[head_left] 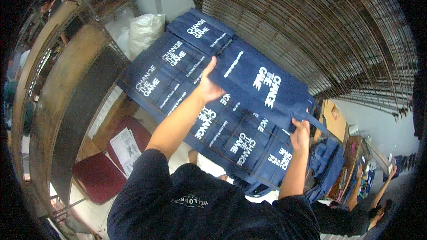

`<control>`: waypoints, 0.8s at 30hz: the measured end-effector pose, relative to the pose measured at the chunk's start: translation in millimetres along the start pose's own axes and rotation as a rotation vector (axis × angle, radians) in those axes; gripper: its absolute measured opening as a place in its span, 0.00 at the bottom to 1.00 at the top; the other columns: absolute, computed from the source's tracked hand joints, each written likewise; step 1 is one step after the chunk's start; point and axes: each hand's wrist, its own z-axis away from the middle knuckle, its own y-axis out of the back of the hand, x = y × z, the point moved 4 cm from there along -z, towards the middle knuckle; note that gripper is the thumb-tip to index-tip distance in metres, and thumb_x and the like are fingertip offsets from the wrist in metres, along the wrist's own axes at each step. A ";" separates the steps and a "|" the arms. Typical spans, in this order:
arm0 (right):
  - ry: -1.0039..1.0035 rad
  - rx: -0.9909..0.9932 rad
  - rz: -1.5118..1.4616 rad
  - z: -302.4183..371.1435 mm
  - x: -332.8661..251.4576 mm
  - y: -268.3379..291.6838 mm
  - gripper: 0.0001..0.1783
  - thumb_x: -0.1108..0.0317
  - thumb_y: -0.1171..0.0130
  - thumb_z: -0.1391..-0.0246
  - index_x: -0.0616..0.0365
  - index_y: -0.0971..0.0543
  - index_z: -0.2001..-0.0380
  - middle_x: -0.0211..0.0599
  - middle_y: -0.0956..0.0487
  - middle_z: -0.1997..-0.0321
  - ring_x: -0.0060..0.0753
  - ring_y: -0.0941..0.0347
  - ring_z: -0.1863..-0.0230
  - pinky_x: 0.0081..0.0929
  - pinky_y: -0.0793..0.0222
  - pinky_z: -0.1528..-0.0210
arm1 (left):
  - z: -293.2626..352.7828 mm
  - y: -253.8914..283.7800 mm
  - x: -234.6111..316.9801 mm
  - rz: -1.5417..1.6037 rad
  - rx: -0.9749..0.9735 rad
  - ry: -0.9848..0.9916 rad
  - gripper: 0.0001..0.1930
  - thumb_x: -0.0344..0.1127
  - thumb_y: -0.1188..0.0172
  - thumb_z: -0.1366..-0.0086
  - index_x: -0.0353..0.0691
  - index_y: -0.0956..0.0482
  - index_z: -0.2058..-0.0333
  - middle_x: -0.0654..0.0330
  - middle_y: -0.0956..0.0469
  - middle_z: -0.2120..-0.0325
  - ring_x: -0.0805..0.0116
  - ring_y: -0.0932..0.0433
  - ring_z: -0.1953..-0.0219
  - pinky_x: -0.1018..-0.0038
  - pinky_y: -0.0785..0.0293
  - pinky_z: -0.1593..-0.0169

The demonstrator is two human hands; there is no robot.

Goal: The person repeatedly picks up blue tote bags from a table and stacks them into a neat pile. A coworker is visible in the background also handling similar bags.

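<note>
Both my hands are on a navy fabric bag with white print, spread over other printed bags. My left hand is at its left edge, thumb stretched along the fabric and fingers partly hidden beneath it. At the near right corner my right hand is closed on the cloth, fingers curled. A strap-like strip sticks out beside that hand. Several similar navy bags lie flat in rows on a wire rack tray, its thin wires crossing below them.
Stacked wire rack trays rise beyond the bags. To the left stand wooden shelving, a white plastic sack and a maroon chair with printed sheets. Navy bags are heaped at right, near another person's arms.
</note>
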 end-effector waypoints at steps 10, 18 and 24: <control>-0.152 0.139 -0.007 -232.9 182.7 -25.4 0.21 0.77 0.44 0.59 0.56 0.38 0.59 0.37 0.35 0.54 0.38 0.39 0.49 0.53 0.38 0.52 | 131.9 142.2 89.4 -0.556 0.840 -0.195 0.36 0.63 0.55 0.43 0.48 0.48 0.41 0.59 0.37 0.46 0.63 0.35 0.49 0.61 0.45 0.45; -0.188 0.099 0.068 -250.6 169.6 -35.4 0.29 0.77 0.45 0.58 0.58 0.44 0.52 0.40 0.41 0.51 0.39 0.41 0.49 0.50 0.34 0.53 | 344.4 184.2 15.7 -0.459 1.330 -0.112 0.22 0.54 0.45 0.44 0.48 0.32 0.55 0.68 0.27 0.68 0.75 0.31 0.70 0.75 0.35 0.65; -0.206 0.098 0.098 -266.6 169.3 -27.7 0.24 0.77 0.46 0.58 0.57 0.40 0.56 0.39 0.39 0.54 0.38 0.39 0.52 0.47 0.33 0.57 | 349.8 190.0 -16.7 -0.379 1.337 0.070 0.20 0.50 0.46 0.42 0.47 0.33 0.56 0.66 0.26 0.69 0.74 0.29 0.69 0.75 0.34 0.65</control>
